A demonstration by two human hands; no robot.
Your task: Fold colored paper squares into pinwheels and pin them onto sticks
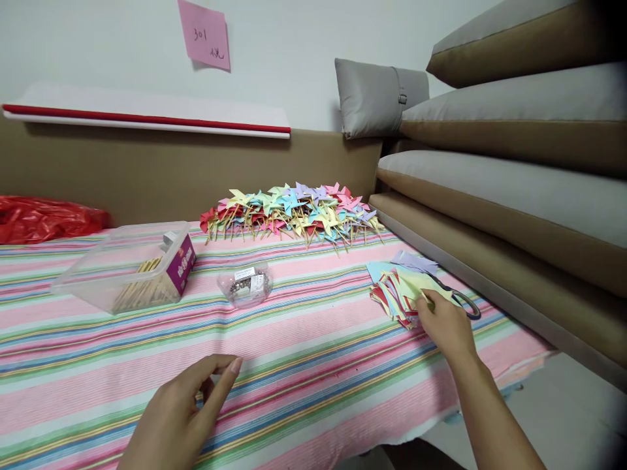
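My right hand (445, 320) is at the pile of cut paper, its thumb and fingers pinched at the edge of a pale yellow paper piece (414, 284). Red, cream and light blue paper strips (392, 297) lie fanned out beside and under it. Purple paper pieces (414, 261) rest just behind. A pair of scissors (465, 301) with dark handles lies partly under the paper, near my fingers. Over the striped cloth, my left hand (183, 408) is held low, thumb and index finger together, with nothing visible between them; its other fingers curl underneath.
Many paper pinwheels on wooden sticks (294, 209) are heaped at the back. A clear plastic tub of sticks (142, 277) and a clear bag of small metal parts (246, 285) stand on the striped cloth (294, 365). Stacked cushions (514, 176) line the right; red plastic (46, 219) lies far left.
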